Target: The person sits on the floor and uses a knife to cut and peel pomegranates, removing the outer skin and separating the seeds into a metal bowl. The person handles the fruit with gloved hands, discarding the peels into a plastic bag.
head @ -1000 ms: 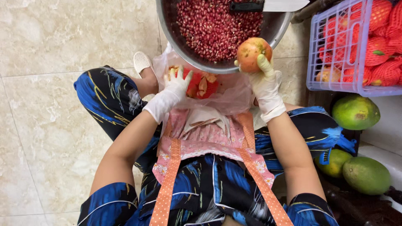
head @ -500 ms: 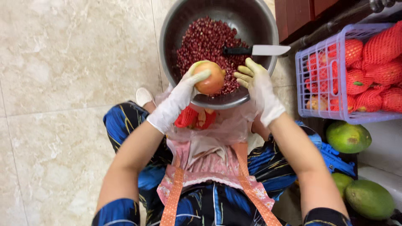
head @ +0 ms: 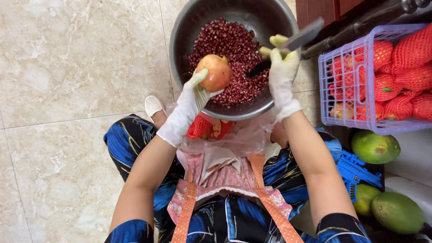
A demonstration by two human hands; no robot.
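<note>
At left of centre, the left hand, in a white glove, has its fingers curled about a whole pomegranate, held over the near rim of a large metal bowl that fills the upper centre of the frame and contains loose red seeds. Right of the fruit, the gloved right hand is closed around the dark handle of a knife, its blade blurred and pointing toward the upper right. Below the bowl, a clear plastic bag lies on the lap. At far right, a lilac basket holds netted fruit above green mangoes.
</note>
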